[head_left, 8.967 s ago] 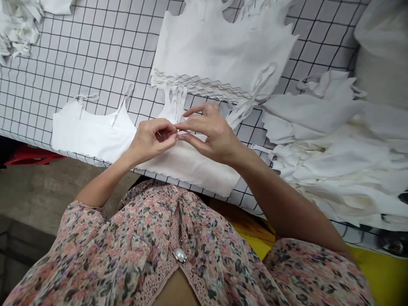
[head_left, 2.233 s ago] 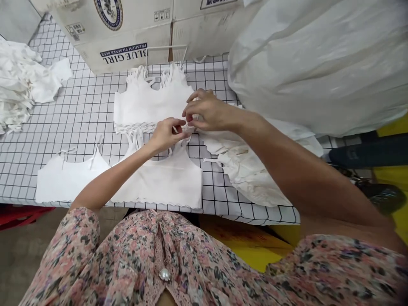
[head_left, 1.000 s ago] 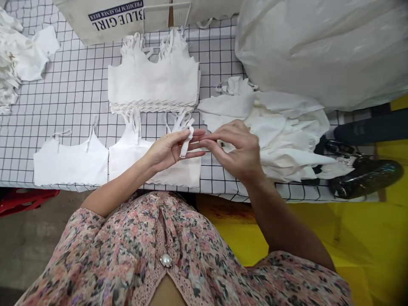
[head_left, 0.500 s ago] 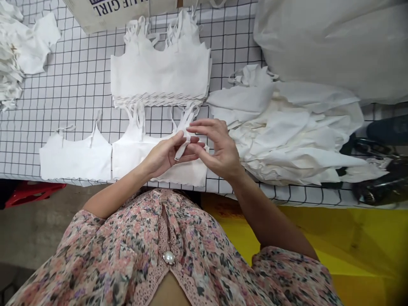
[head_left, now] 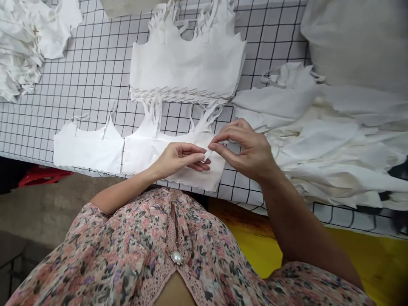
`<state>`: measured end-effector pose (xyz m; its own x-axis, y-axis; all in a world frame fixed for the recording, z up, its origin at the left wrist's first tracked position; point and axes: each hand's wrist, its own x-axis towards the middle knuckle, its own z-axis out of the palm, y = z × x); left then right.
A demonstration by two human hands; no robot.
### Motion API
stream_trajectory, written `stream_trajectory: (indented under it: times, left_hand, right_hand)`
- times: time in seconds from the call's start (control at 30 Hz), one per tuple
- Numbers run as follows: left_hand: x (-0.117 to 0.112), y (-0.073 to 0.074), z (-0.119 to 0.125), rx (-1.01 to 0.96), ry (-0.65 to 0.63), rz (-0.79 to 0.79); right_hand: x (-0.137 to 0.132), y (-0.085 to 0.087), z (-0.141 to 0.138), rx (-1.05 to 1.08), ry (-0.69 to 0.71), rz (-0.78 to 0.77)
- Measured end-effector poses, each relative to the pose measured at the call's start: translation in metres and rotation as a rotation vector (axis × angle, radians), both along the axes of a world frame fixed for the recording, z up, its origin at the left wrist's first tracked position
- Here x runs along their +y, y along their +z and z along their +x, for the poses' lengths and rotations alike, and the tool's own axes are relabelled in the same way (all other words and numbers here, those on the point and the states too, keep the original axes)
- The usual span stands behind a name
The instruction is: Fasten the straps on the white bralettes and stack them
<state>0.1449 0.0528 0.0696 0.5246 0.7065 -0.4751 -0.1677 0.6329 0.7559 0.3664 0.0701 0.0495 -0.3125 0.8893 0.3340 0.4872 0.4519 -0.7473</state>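
A white camisole top (head_left: 153,151) lies flat at the near edge of the grid-patterned table (head_left: 95,80). Above its right side my left hand (head_left: 178,158) pinches the lower end of a narrow white strap (head_left: 208,154). My right hand (head_left: 248,148) pinches the strap's upper end with thumb and forefinger, the other fingers curled. The two hands almost touch. A second white top (head_left: 87,146) lies just left of the first. A neat stack of the same tops (head_left: 188,63) sits farther back.
A loose heap of white garments (head_left: 321,136) covers the table's right side, with a large whitish bag (head_left: 360,38) behind it. More white fabric (head_left: 22,46) is piled at the far left. Something red (head_left: 38,176) sits under the table; a yellow surface (head_left: 366,259) lies lower right.
My hands have dropped slightly toward the near table edge, still working the strap. The camera has shifted left and closer, so the cardboard box at the back has nearly left the view.
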Motion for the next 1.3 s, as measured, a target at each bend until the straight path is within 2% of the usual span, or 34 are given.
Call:
stream_trajectory:
  times: [0.1,0.27,0.47,0.53,0.63,0.73,0.83,0.93,1.03,1.1,1.2,1.3]
  left_hand:
    - [0.003,0.001,-0.005,0.107,0.041,0.065]
    - [0.010,0.000,-0.005,0.101,0.111,0.196]
    - [0.012,-0.008,-0.001,0.106,0.099,0.156]
    - [0.014,-0.007,-0.002,0.134,0.091,0.187]
    - [0.016,-0.005,-0.004,0.207,0.099,0.307]
    - [0.016,-0.002,-0.003,0.306,0.178,0.463]
    - [0.016,-0.001,-0.004,0.382,0.211,0.605]
    - [0.019,-0.010,-0.011,0.522,0.112,0.779]
    - [0.021,-0.030,-0.021,0.717,-0.051,1.010]
    - [0.021,-0.044,-0.027,0.828,-0.130,1.109]
    - [0.019,-0.057,-0.029,0.940,-0.187,1.135]
    - [0.018,-0.060,-0.026,0.979,-0.196,1.116]
  right_hand:
    - [0.002,0.003,-0.001,0.018,-0.017,-0.056]
    - [0.003,0.011,-0.008,0.105,-0.015,-0.165]
    - [0.009,0.011,-0.008,0.150,0.003,-0.218]
    - [0.009,0.010,-0.008,0.067,0.057,-0.190]
    - [0.009,0.011,-0.012,-0.069,0.114,-0.063]
    - [0.009,0.013,-0.018,-0.168,0.078,0.034]
    - [0.010,0.015,-0.020,-0.222,0.060,0.037]
    - [0.011,0.016,-0.017,-0.195,0.049,0.000]
    - [0.011,0.014,-0.011,-0.133,0.038,-0.099]
    - [0.011,0.010,-0.007,-0.085,0.047,-0.160]
    - [0.011,0.005,-0.006,0.001,0.064,-0.159]
    - [0.012,0.000,-0.008,-0.008,0.061,-0.158]
